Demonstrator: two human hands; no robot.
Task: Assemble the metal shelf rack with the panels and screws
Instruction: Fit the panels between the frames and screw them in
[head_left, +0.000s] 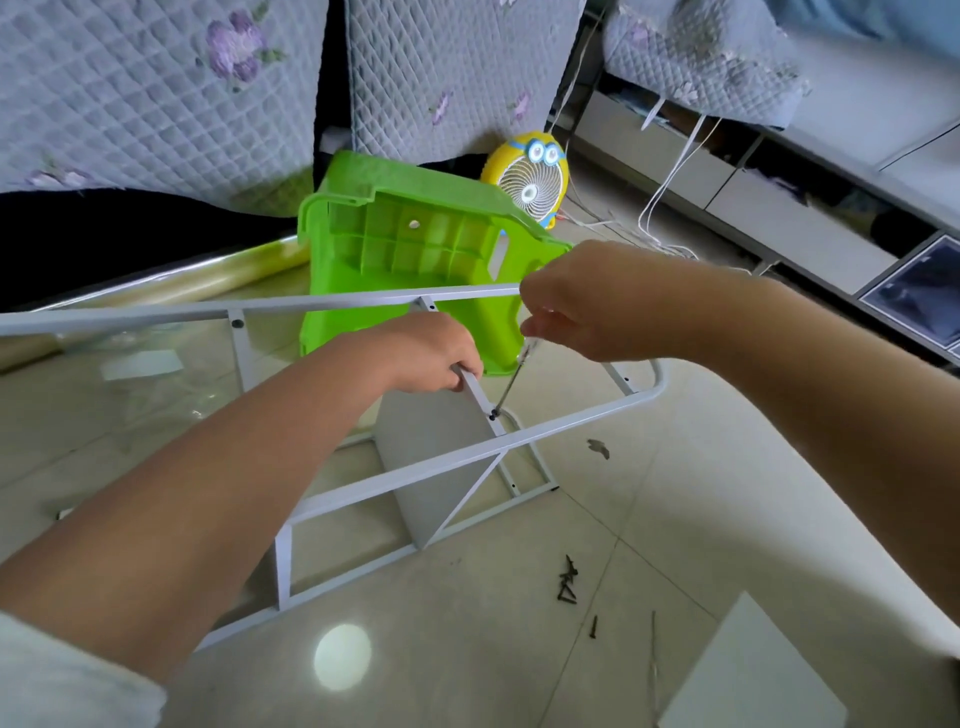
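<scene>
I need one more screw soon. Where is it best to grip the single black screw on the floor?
Probably pinch the single black screw across its shank, coming down from above: it lies flat on the floor, apart from the screw pile, with bare tile on both long sides.

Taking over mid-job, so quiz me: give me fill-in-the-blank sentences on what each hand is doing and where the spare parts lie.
The right hand holds a ____ whose tip meets a screw in the frame.
The crossbar beside that screw is gripped by the ____.
Spare screws lie loose on the ____.
Missing: screwdriver; left hand; floor.
</scene>
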